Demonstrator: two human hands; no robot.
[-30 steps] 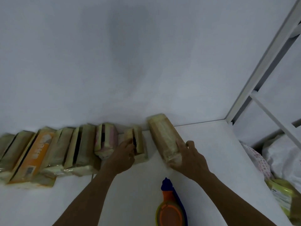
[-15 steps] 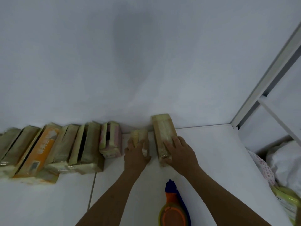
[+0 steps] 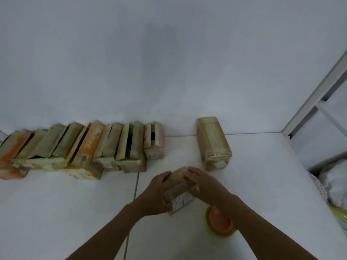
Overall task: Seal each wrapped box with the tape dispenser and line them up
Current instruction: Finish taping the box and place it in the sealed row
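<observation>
A small wrapped box (image 3: 178, 186) sits between both hands above the white table (image 3: 56, 212). My left hand (image 3: 156, 194) grips its left side and my right hand (image 3: 203, 184) grips its right side. A larger wrapped box (image 3: 213, 143) stands alone by the wall, to the right. A row of several wrapped boxes (image 3: 84, 147) leans along the wall on the left, ending with a pink one (image 3: 154, 141). The orange and yellow tape dispenser (image 3: 219, 222) lies on the table, partly hidden under my right forearm.
The white wall (image 3: 169, 62) closes the back of the table. A white metal frame (image 3: 315, 94) rises at the right edge. Beyond that edge lie white bags (image 3: 334, 182) and a yellow-green thing (image 3: 339, 216).
My hands have pulled the small box away from the wall toward me and now both hold it. My right hand has left the larger box, which stays by the wall.
</observation>
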